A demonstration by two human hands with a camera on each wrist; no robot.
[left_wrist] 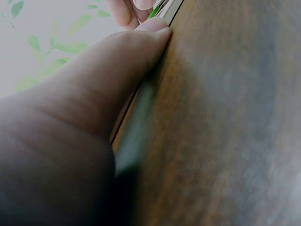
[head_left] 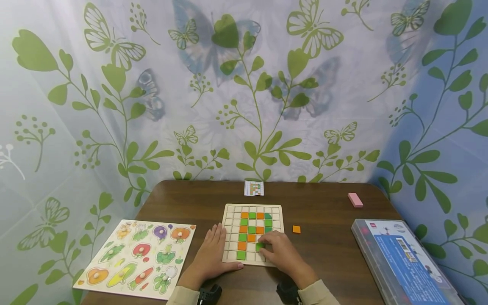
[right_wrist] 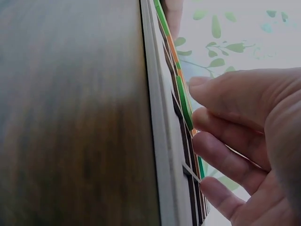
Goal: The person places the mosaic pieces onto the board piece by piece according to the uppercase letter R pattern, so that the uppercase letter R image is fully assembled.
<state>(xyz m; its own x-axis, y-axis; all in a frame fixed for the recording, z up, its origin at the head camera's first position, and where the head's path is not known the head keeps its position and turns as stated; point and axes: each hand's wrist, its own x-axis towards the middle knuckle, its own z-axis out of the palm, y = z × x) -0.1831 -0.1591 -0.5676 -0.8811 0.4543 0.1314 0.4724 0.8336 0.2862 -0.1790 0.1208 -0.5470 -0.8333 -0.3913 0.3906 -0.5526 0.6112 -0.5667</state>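
A pale wooden grid board point(head_left: 231, 216) lies on the table, with orange, green and dark-green tiles in several of its squares. Along its left edge rests my left hand point(head_left: 212, 253), fingers straight and thumb stretched along the board's front edge. My right hand point(head_left: 283, 250) is over the board's lower right part, pinching a green square tile point(head_left: 259, 246) between thumb and forefinger. In the right wrist view this green tile point(right_wrist: 184, 102) sits slightly tilted at the board's surface, fingertips right at it. The right hand hides some squares at the lower right.
One loose orange tile point(head_left: 296, 229) lies right of the board. Behind the board is a small pattern card point(head_left: 253, 188). A vegetable peg puzzle point(head_left: 126, 250) occupies the left side. To the right are a pink block point(head_left: 355, 200) and a clear plastic case point(head_left: 408, 262) with a blue label.
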